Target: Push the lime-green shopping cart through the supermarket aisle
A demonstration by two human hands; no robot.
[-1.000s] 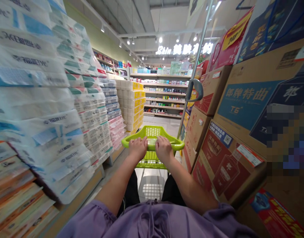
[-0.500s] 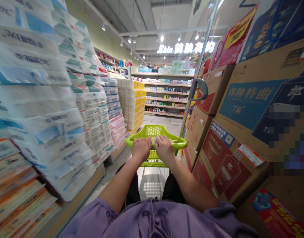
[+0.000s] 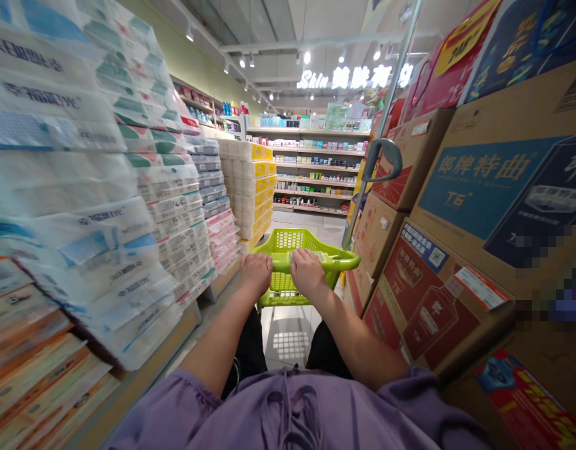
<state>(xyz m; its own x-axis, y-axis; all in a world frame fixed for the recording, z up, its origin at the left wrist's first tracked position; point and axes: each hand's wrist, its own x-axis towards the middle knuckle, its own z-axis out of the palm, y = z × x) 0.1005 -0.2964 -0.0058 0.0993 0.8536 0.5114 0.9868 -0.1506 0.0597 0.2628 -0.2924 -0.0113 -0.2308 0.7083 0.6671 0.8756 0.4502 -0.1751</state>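
Observation:
A lime-green shopping cart (image 3: 288, 286) with a lattice basket stands straight in front of me. Both hands rest on its handlebar. My left hand (image 3: 256, 274) is closed around the left end of the bar. Nearer the bar's middle, my right hand (image 3: 308, 272) curls over it, knuckles up. A stretch of bare green bar shows between them. The fingertips of both hands are hidden under the bar. Through the lattice and below the basket, pale floor tiles show with a patterned shadow.
Tall stacks of wrapped tissue packs (image 3: 81, 187) line the left side, with yellow-and-white packs (image 3: 250, 181) farther on. Cardboard cartons (image 3: 480, 181) are piled close on the right, beside a metal pole (image 3: 386, 119) with a grey handle. Stocked shelves (image 3: 311, 162) stand across the far end.
My left hand has slid left along the handlebar, widening the gap between the hands. The cart has turned slightly, its right end shifting right. The stacks on both sides have shifted outward a little.

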